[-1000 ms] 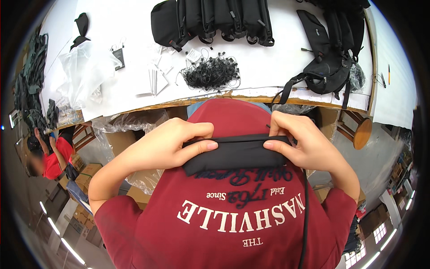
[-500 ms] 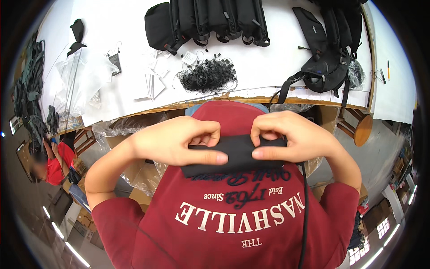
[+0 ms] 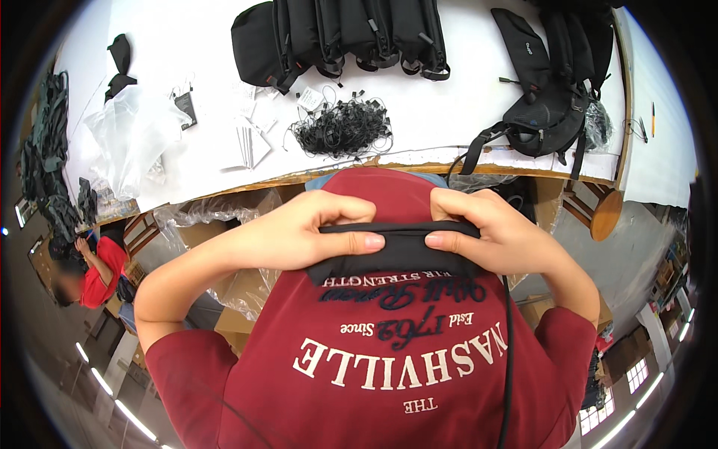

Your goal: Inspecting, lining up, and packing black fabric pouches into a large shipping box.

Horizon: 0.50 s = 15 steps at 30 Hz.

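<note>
Held in front of my chest is a black fabric piece (image 3: 404, 253), wide and soft, with a folded or seamed upper edge; whether it is a pouch or a flat cover I cannot tell. My left hand (image 3: 330, 226) pinches that edge on the left, thumb lying along the near side and fingers curled behind. On the right, my right hand (image 3: 485, 224) grips the same edge in a matching way, with the thumbs pointing at each other across a short gap. The lower part of the fabric hangs against my red shirt. The fingertips behind it are hidden.
On the white table (image 3: 426, 135) ahead lie a heap of black looped strings (image 3: 340, 129), several black bags (image 3: 336, 34), white tags (image 3: 250, 142) and clear plastic bags (image 3: 123, 131). A black backpack (image 3: 550, 120) lies at the right. A wooden stool (image 3: 606, 215) stands below the table edge.
The black fabric piece has tilted, so its folded upper edge now shows between my thumbs. Both hands have risen slightly, and the right thumb has shifted a little to the right.
</note>
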### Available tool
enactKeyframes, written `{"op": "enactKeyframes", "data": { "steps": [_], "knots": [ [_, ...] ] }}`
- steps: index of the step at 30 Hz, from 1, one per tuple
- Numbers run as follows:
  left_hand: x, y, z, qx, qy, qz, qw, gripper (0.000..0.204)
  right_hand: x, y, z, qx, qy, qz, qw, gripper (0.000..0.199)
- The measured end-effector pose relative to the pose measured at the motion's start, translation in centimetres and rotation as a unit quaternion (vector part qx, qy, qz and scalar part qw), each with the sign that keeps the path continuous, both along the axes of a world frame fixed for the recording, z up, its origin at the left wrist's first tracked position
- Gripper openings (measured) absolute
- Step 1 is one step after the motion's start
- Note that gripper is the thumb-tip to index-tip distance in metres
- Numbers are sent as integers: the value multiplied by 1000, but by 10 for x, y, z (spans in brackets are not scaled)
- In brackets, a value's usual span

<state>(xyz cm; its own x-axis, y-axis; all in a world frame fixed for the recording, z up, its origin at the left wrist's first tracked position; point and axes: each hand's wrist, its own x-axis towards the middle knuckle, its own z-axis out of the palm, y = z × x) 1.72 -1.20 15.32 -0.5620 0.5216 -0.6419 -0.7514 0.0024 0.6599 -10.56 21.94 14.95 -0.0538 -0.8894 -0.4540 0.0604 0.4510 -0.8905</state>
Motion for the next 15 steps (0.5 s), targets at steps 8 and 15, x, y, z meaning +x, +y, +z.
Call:
{"op": "enactKeyframes", "data": {
  "steps": [8, 15],
  "knots": [
    [-6, -22, -38, -163, 139, 77, 974, 22, -12, -1, -61, 85, -292, -94, 948, 23],
    [25, -18, -42, -179, 207, 151, 950, 32, 3, 14, -66, 2, -110, -254, 961, 26]
  ]
}}
